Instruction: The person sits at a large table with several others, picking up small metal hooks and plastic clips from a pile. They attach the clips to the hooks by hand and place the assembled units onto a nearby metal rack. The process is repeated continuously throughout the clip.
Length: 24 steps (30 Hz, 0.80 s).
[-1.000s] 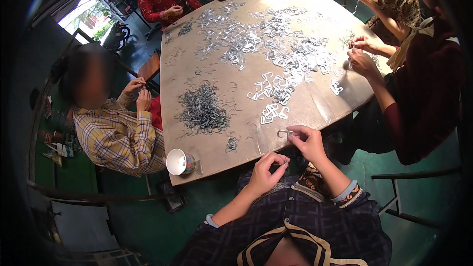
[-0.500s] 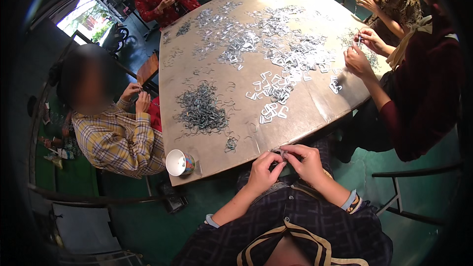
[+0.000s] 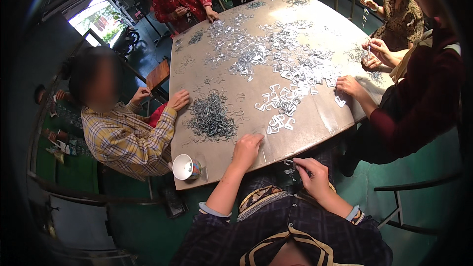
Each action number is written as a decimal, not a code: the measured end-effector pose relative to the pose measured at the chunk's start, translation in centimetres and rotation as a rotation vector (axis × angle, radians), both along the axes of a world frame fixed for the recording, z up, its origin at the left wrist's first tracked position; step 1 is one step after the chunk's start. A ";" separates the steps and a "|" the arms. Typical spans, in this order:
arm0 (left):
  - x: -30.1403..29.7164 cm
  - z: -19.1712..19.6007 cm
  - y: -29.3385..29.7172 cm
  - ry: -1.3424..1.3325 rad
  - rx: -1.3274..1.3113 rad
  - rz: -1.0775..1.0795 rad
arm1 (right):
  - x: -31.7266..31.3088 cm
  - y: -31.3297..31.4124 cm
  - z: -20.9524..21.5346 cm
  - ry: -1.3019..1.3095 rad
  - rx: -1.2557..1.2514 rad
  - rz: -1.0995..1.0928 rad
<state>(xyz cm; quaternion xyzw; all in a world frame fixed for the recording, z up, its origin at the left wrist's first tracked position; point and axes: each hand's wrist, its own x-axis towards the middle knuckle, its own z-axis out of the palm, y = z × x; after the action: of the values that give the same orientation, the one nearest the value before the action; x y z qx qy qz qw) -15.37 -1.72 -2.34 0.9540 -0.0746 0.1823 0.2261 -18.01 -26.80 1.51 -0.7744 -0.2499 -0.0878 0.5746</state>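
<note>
My left hand rests at the near edge of the table, its fingers bent down together against the brown top; whatever lies under the fingertips is hidden. In front of my body, just off the edge, my right hand pinches a silver metal hook, and more small metal pieces seem to dangle below it. Left of my left hand lies a heap of thin, curved wire pieces. Flat silver hooks are scattered beyond it, trailing from a large spread pile.
A patterned paper cup stands at the table's near left corner. A person in a yellow plaid shirt sits at the left, another in dark red at the right. Others work at the far side. Metal stool legs stand lower right.
My hands, together before, have parted: the left moved forward onto the table, the right kept the hook. The plaid-shirted person's hand reached onto the table, as did the dark-red-sleeved person's.
</note>
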 end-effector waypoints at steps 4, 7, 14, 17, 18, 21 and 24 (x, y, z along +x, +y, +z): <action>1.5 -2.5 0.1 -0.071 0.284 -0.061 | -0.5 -0.2 -0.2 0.011 -0.020 0.020; 1.9 -2.7 -0.4 0.046 0.478 -0.071 | -0.7 -0.3 -0.6 0.008 -0.030 0.013; 2.9 -3.0 -1.1 0.119 0.575 -0.036 | -0.9 -0.2 -1.0 0.015 -0.023 0.011; 2.9 -2.2 -1.1 0.160 0.381 0.053 | -1.2 -0.4 -0.6 0.091 -0.038 0.006; 2.9 -1.5 -1.1 0.182 0.298 0.086 | -1.1 -0.4 -0.6 0.080 -0.029 0.003; 1.2 1.8 -2.6 0.325 -0.258 0.076 | -0.9 -0.6 -0.9 0.084 -0.002 -0.015; -1.2 2.9 -4.1 0.477 -0.727 0.004 | -0.8 -0.5 -1.6 0.128 0.009 -0.016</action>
<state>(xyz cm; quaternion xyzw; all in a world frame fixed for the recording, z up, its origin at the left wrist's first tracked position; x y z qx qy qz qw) -16.61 -5.79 0.57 0.8279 0.0507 -0.0282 0.5579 -18.78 -27.32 -0.04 -0.7776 -0.2061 -0.0439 0.5923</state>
